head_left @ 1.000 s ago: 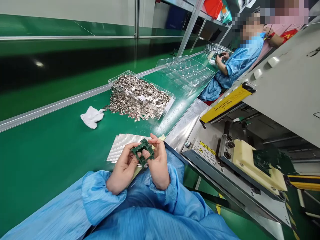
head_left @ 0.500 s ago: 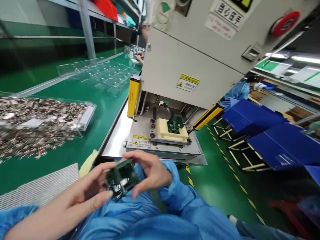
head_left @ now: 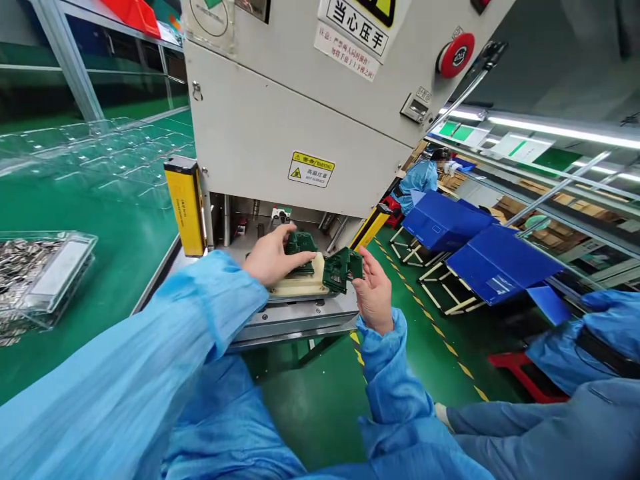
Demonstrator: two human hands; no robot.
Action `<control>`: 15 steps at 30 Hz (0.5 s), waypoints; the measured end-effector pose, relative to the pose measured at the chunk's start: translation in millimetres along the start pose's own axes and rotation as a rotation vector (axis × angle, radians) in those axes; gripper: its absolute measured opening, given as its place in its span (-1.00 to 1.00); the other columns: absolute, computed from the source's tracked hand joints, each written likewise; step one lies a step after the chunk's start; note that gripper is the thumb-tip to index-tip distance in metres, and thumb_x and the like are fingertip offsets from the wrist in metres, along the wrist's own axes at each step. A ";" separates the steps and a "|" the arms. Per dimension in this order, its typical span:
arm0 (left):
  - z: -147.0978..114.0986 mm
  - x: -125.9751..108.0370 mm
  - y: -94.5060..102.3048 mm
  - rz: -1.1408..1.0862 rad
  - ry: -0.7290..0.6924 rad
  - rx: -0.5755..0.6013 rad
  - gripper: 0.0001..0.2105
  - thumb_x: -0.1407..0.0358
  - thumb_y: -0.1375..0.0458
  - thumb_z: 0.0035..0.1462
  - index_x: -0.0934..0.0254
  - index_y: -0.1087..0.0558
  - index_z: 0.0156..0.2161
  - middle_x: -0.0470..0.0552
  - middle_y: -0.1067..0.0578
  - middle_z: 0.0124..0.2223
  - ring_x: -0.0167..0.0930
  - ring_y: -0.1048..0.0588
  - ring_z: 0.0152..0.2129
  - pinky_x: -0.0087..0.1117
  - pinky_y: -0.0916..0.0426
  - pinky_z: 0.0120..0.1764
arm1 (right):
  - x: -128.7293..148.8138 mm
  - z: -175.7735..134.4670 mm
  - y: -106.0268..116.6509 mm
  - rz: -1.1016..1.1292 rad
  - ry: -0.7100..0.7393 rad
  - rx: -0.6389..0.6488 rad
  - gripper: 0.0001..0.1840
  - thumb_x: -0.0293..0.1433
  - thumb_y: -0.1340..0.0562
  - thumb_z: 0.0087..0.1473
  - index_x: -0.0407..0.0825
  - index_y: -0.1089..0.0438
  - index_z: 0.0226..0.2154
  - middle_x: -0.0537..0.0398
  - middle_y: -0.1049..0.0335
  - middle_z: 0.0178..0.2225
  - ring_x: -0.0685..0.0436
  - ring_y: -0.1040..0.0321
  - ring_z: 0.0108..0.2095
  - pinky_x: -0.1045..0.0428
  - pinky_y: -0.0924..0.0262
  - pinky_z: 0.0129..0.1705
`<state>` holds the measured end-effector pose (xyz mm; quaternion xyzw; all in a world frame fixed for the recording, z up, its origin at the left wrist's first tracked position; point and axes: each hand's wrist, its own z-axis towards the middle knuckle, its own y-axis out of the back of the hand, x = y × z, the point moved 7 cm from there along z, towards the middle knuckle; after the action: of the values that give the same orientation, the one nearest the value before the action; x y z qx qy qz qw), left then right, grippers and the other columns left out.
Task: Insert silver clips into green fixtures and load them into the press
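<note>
Left hand clamped on a green board atop the cream block (smooth, rectangular) — right hand pinching another jagged green board.

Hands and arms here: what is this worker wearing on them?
Both hands, the left hand and the right hand, are bare, with no gloves. Each arm is covered by a loose light-blue sleeve with fine stripes, gathered at the wrist in an elastic cuff.

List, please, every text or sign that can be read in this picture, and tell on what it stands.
"当心压手": white label on the machine housing.
"WARNING", "高温注意", "HOT SURFACE": yellow and white sticker, same housing.
Red button: print too small.
Small lines below the white label: too blurred.
Yellow post: print unreadable.
</note>
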<state>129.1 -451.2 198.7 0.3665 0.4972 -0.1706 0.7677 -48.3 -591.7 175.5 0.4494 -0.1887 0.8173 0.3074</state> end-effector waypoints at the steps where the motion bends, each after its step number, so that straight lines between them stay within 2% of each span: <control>1: -4.2 -1.2 9.0 -0.061 -0.007 -0.020 -0.30 0.02 -0.31 -0.12 0.34 -0.31 0.10 0.14 -0.54 -0.12 -0.21 -0.53 -0.17 -0.12 -0.43 -0.03 | -1.1 6.1 -6.8 -0.014 -0.004 0.040 -0.11 -0.02 -0.49 -0.12 -0.07 -0.27 0.15 -0.13 -0.26 0.11 -0.32 -0.20 0.12 -0.15 -0.18 0.17; 5: -49.5 3.9 64.2 -0.110 0.044 -0.046 -0.30 -0.06 -0.32 -0.21 0.25 -0.37 0.03 0.05 -0.53 -0.14 -0.22 -0.52 -0.14 -0.12 -0.44 -0.01 | -6.9 28.7 -47.0 -0.017 -0.056 0.257 -0.17 -0.02 -0.48 -0.10 -0.03 -0.27 0.13 -0.07 -0.34 0.01 -0.26 -0.28 0.05 -0.10 -0.24 0.12; 7: -83.9 19.7 90.9 -0.050 0.142 -0.042 -0.32 -0.07 -0.34 -0.25 0.19 -0.38 0.00 0.02 -0.52 -0.14 -0.20 -0.51 -0.13 -0.11 -0.45 -0.01 | -10.4 36.8 -66.2 -0.012 -0.078 0.363 -0.23 -0.04 -0.47 -0.06 -0.02 -0.28 0.10 -0.04 -0.37 -0.05 -0.23 -0.32 0.00 -0.07 -0.27 0.08; 9: -119.1 42.0 109.6 -0.014 0.247 -0.039 -0.36 -0.05 -0.35 -0.22 0.12 -0.37 0.00 -0.02 -0.51 -0.14 -0.21 -0.51 -0.10 -0.12 -0.43 0.03 | -13.9 42.4 -79.4 -0.035 -0.082 0.435 -0.27 -0.04 -0.45 -0.04 -0.02 -0.28 0.08 -0.02 -0.38 -0.08 -0.21 -0.32 -0.01 -0.05 -0.27 0.06; 12: -158.9 73.7 117.2 -0.061 0.337 -0.018 -0.41 0.00 -0.36 -0.21 0.03 -0.34 -0.02 -0.09 -0.50 -0.06 -0.22 -0.47 0.00 -0.18 -0.37 0.11 | -17.6 45.6 -88.6 -0.104 -0.058 0.500 -0.24 0.02 -0.43 -0.05 -0.02 -0.28 0.08 -0.02 -0.38 -0.08 -0.23 -0.32 -0.01 -0.08 -0.25 0.08; 15: -175.5 92.1 109.6 -0.106 0.340 0.010 -0.43 0.04 -0.38 -0.22 -0.02 -0.34 -0.04 -0.12 -0.46 0.05 -0.20 -0.43 0.07 -0.20 -0.35 0.13 | -17.2 43.4 -89.6 -0.216 -0.016 0.534 -0.20 0.08 -0.36 0.03 -0.03 -0.22 0.15 -0.06 -0.37 -0.03 -0.27 -0.29 0.05 -0.13 -0.19 0.13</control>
<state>126.8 -239.4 118.4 0.3670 0.6376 -0.1488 0.6607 45.8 -556.5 186.6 0.5385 0.0799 0.7969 0.2618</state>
